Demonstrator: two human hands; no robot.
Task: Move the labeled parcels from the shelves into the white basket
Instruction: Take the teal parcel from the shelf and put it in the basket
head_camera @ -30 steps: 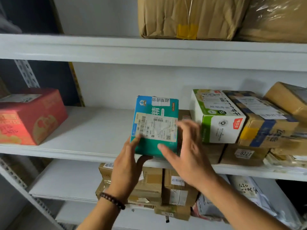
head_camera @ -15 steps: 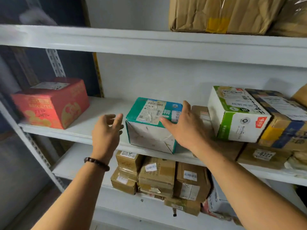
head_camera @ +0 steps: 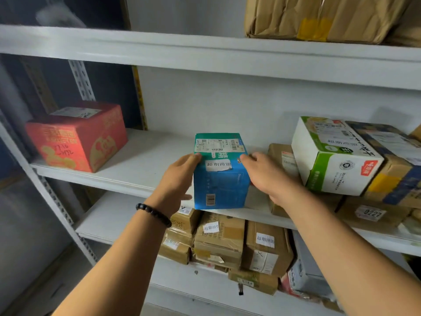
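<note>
Fingers (head_camera: 194, 157) of left hand (head_camera: 177, 179) and right hand (head_camera: 266, 176) clasp the teal parcel (head_camera: 222, 185) between them at the front edge of the shelf (head_camera: 141, 165) — barcoded shipping label (head_camera: 218, 143) just above the fingertips, white Chinese-lettered sticker (head_camera: 218, 165) between them.

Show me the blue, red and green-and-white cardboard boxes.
blue cardboard box (head_camera: 221, 185), head view, front face.
red cardboard box (head_camera: 61, 144), head view, front face.
green-and-white cardboard box (head_camera: 341, 174), head view, white front face.

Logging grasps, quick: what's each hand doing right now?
Left hand: grips the blue box, left side.
Right hand: grips the same box, right side.
</note>
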